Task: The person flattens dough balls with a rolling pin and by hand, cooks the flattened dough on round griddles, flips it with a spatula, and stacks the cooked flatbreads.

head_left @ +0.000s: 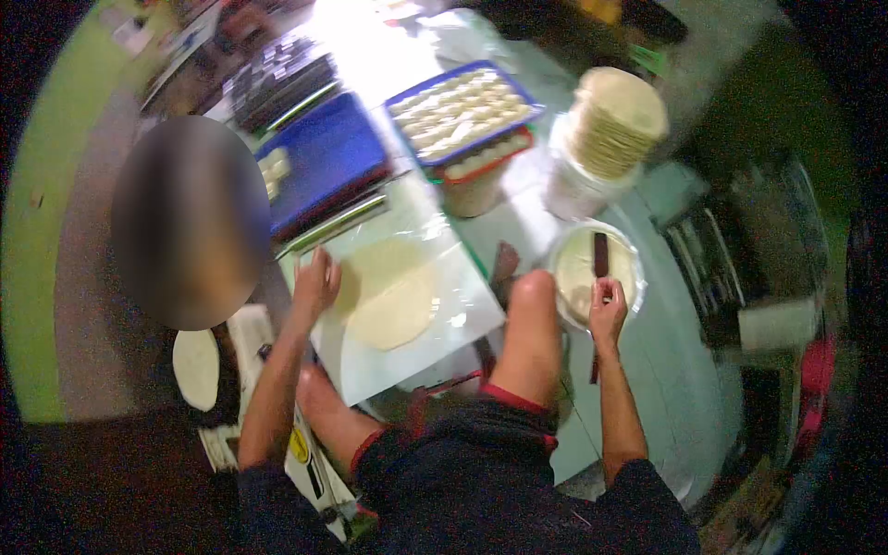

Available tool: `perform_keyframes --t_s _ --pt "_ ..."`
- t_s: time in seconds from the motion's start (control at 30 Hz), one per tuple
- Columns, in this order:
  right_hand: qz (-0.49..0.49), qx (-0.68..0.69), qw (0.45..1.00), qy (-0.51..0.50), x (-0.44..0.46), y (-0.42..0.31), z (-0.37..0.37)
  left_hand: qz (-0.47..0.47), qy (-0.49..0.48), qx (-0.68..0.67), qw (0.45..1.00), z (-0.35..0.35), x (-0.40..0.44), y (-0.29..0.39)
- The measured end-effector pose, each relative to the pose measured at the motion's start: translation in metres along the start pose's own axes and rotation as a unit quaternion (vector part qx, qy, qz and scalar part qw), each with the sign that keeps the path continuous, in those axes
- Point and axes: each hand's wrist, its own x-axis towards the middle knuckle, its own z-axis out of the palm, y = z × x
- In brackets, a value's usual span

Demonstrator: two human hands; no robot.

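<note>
My left hand point(317, 279) is closed, with curled fingers, at the left edge of a white board point(365, 370). Whether it holds anything I cannot make out. Thin round sheets of pale dough point(393, 310) lie flat on the board, just right of that hand. My right hand point(608, 307) grips a long dark flat stick point(601, 254), which shows above and below the fingers. Beneath this hand stands a round tub point(638, 294) lined with clear plastic, with a pale, flat surface inside.
A blue tray point(404, 139) of dough balls rests over a red tray point(513, 153). A tall stack of flat rounds point(618, 129) rises from a white bucket point(564, 190). Another blue tray point(338, 148) lies behind the board. A person with a blurred head point(190, 222) is at left, near a pale oval sheet point(196, 370).
</note>
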Motion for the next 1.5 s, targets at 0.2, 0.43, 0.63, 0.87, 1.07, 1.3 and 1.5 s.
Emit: perform_keyframes --t_s 0.2,0.43,0.63,0.87,1.07,1.3,1.5 --pt "-0.214 0.039 0.916 -0.337 0.008 -0.160 0.213 0.034 0.338 0.186 0.922 -0.144 0.102 0.001" --pt "-0.463 0.035 0.800 -0.379 -0.021 -0.204 0.381 0.118 0.237 -0.107 0.958 -0.087 0.036 0.025" --pt "-0.608 0.045 0.713 -0.345 -0.030 -0.202 0.398 -0.048 0.187 -0.172 0.966 0.052 -0.023 -0.016" --pt "-0.485 -0.110 0.532 -0.686 0.032 -0.249 0.375 0.011 0.192 -0.105 0.976 0.083 -0.028 -0.044" --pt "-0.100 -0.020 0.373 -0.922 0.065 -0.242 0.378 -0.260 0.069 -0.388 0.882 0.070 -0.042 0.007" --pt "0.091 0.062 0.383 -0.917 0.035 -0.222 0.300 -0.273 -0.062 -0.581 0.764 0.159 -0.065 -0.025" --pt "-0.064 -0.093 0.343 -0.932 -0.040 -0.331 0.234 -0.358 -0.237 -0.682 0.592 0.056 -0.166 0.025"
